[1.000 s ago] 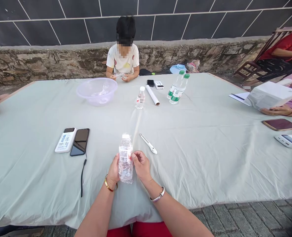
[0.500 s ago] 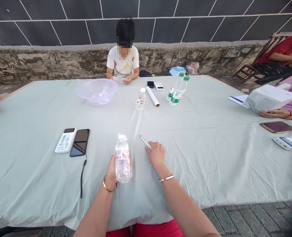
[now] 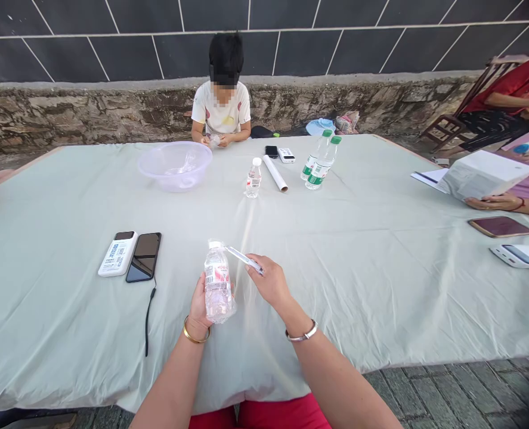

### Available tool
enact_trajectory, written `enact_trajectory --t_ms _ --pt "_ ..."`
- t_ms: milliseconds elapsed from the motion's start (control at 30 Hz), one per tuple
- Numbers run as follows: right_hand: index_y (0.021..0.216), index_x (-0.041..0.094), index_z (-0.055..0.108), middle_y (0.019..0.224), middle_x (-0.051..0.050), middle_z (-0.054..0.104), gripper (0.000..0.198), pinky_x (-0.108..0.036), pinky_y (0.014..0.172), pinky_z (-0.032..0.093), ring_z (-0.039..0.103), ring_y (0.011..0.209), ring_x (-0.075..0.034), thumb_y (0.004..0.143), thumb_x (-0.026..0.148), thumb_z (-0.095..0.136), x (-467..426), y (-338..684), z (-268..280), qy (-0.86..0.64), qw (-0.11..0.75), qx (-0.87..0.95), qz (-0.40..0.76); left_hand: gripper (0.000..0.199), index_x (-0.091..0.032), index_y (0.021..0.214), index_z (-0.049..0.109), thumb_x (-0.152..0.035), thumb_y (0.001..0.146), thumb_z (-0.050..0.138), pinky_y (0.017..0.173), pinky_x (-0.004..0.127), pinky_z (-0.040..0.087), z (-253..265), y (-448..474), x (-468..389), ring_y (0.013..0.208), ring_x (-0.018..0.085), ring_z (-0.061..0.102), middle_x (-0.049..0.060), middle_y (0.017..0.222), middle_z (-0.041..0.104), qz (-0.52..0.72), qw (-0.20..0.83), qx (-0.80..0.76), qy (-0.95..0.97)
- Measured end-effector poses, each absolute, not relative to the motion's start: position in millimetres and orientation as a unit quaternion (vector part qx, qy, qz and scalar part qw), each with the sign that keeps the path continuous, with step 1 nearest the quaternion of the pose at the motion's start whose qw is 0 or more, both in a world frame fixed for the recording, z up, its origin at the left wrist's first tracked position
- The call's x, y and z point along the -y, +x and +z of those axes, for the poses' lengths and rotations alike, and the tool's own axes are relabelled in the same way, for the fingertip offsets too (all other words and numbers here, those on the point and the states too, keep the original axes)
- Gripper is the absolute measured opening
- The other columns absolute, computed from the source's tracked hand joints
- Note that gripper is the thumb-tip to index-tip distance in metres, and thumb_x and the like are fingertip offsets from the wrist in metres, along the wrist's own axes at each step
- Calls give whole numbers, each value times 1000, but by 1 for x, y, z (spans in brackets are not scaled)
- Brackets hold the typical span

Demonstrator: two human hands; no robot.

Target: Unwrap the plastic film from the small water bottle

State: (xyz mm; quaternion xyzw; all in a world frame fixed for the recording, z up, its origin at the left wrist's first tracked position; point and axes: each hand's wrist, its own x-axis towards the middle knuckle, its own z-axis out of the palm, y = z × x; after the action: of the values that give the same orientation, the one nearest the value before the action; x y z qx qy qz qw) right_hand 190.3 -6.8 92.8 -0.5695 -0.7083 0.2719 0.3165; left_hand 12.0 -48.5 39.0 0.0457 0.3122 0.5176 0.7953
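Observation:
A small clear plastic bottle (image 3: pixel 218 286) with a white cap and a red-and-white label is wrapped in loose clear film. My left hand (image 3: pixel 199 304) is closed around its lower side and keeps it nearly upright. My right hand (image 3: pixel 268 280) grips a slim silver-white utility knife (image 3: pixel 245 259), whose tip points left at the bottle's neck just under the cap. Whether the tip touches the film I cannot tell. Both hands are above the near middle of the cloth-covered table (image 3: pixel 336 262).
Left of my hands lie a white power bank (image 3: pixel 118 254) and a black phone (image 3: pixel 144 257) with a strap. Farther off are a purple basin (image 3: pixel 175 170), a small bottle (image 3: pixel 253 179), a white roll (image 3: pixel 275 173) and two green-capped bottles (image 3: pixel 320 170). A person (image 3: pixel 222 110) sits opposite.
My right hand has lifted the utility knife off the table and brought it left to the bottle's neck. The bottle has shifted slightly in my left hand.

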Motion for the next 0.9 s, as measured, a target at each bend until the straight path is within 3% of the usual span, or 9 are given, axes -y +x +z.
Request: enact_trajectory --t_ms 167,367,467,600,733,800,900 --pt "105 29 68 79 -1 64 25 -28 65 46 56 67 -15 85 31 53 34 213 109 -505 298 735 340 41 -21 87 67 -57 81 50 70 35 52 36 10 46 70 20 66 4 76 69 549 778 -301 39" --pt "95 26 73 75 -1 66 22 -25 61 45 57 65 -14 79 36 62 47 248 127 -339 172 765 520 42 -19 89 67 -57 82 51 70 32 52 33 10 45 72 19 66 5 78 69 560 770 -303 37" --pt "95 23 73 82 -2 69 26 -25 63 46 60 70 -16 77 39 64 35 252 110 -378 209 706 561 42 -19 90 67 -56 82 50 68 32 52 35 10 45 71 19 65 5 79 69 551 778 -302 17" --pt "102 18 67 93 -6 69 32 -32 73 46 60 83 -21 80 36 53 12 243 65 -629 357 589 361 44 -17 94 66 -57 81 51 66 30 52 37 10 46 72 19 65 6 80 69 522 804 -285 22" --pt "102 17 67 99 -11 65 29 -41 83 40 53 94 -26 81 27 48 2 237 35 -735 289 598 134 44 -15 98 66 -53 84 49 63 31 52 36 10 46 74 19 66 7 87 69 515 808 -284 41" --pt "104 18 66 107 -12 62 29 -43 86 38 50 102 -28 81 24 49 2 235 31 -743 257 612 86 44 -15 102 65 -51 85 47 64 31 52 36 11 45 76 20 66 7 93 69 517 803 -293 47" --pt "109 19 63 116 -12 58 33 -44 90 37 48 108 -28 79 21 49 10 227 38 -719 299 623 71 45 -15 103 65 -52 86 46 65 31 52 36 12 45 76 19 66 7 94 69 519 800 -298 44"
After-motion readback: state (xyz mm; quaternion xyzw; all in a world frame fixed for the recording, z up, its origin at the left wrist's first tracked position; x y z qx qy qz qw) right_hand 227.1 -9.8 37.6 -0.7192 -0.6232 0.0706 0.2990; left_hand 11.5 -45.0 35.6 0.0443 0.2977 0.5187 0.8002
